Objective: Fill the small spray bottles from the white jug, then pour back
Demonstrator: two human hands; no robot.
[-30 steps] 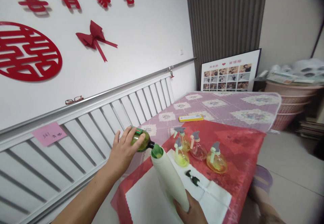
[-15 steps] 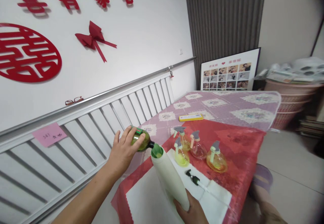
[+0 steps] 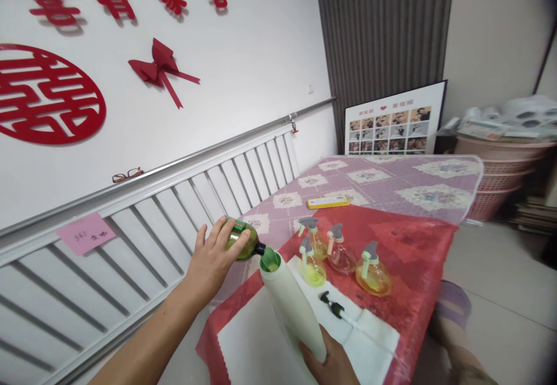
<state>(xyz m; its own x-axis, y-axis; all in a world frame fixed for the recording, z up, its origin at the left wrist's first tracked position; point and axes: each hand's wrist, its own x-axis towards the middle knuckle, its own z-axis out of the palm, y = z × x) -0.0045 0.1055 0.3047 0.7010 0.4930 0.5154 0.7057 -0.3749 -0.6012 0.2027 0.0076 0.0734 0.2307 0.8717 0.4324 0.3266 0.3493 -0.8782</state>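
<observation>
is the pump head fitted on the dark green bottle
No, the pump head lies on the white cloth, apart from the dark green bottle in the left hand.

Upper left, red cut-outs (image 3: 114, 2) read 喜有家吾 and an oval (image 3: 47, 96) 囍. Lower left, a pink note (image 3: 85, 234) reads "361". The board (image 3: 389, 122), upper right, shows a heart amid blurred characters.

A purple floral-patterned cloth (image 3: 387, 180) covers the table (image 3: 470, 215). On it lie a flat yellow-and-white box (image 3: 328, 202) and a red sheet (image 3: 404, 251), perhaps plastic, bearing four rounded transparent spray bottles (image 3: 374, 280) and a white cloth (image 3: 250, 338) under a dark-green pump head (image 3: 336, 309).
</observation>
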